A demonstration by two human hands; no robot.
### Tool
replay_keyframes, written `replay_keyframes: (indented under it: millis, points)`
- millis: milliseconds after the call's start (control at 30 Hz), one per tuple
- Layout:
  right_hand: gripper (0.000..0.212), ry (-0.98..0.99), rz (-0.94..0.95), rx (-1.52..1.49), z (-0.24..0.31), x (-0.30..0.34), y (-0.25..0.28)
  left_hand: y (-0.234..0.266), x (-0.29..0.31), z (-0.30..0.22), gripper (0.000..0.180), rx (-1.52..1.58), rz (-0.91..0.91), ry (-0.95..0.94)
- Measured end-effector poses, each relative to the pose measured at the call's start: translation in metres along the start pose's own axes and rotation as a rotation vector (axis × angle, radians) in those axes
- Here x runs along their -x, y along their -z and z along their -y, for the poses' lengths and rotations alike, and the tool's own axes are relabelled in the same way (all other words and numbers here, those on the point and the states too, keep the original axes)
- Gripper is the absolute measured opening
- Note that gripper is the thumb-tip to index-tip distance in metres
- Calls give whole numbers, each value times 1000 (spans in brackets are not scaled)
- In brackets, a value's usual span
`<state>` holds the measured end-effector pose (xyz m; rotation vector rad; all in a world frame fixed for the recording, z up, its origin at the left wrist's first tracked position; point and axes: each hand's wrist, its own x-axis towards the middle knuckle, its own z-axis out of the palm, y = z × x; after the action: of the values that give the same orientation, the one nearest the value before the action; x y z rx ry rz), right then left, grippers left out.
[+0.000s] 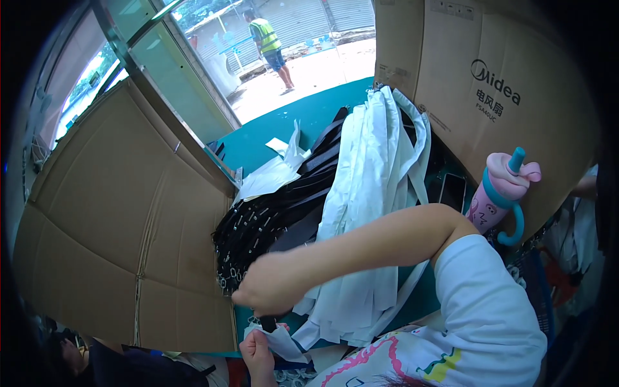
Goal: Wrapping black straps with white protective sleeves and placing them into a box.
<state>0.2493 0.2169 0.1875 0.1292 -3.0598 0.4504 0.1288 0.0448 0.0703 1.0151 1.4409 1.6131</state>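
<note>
Low in the head view, my left hand (pixel 256 356) is closed on a white strip (pixel 285 346), which hangs out to its right. A short black strap end (pixel 267 323) shows just above that hand. My right hand (pixel 269 284) is curled closed over the near edge of a heap of black straps (pixel 258 222) with small metal fittings; whatever its fingers hold is hidden. Long white fabric strips (pixel 364 171) lie in a thick bundle right of the black heap, and my right forearm (pixel 367 248) crosses over them.
A tall cardboard sheet (pixel 97 219) borders the left; a large cardboard box (pixel 503 109) stands right. Near the box are a pink tumbler (pixel 490 200) and a phone (pixel 452 191). White papers (pixel 267 177) rest on the teal table (pixel 309 106). A person in a yellow vest (pixel 265 37) is outside.
</note>
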Motion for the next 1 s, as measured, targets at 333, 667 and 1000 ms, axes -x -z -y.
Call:
replay_keyframes:
  millis: [333,667,1000]
  points:
    - [39,-221,62,-243,-85,52,-45,16,8,1,37,-30,-38,28]
    - [25,-90,-58,-39,-11,14,-1,1,-23,10,40,-173,103,22]
    - [27,-19,-60,-163,-16,-3,-47,5,-19,0,37,-143,138,-64]
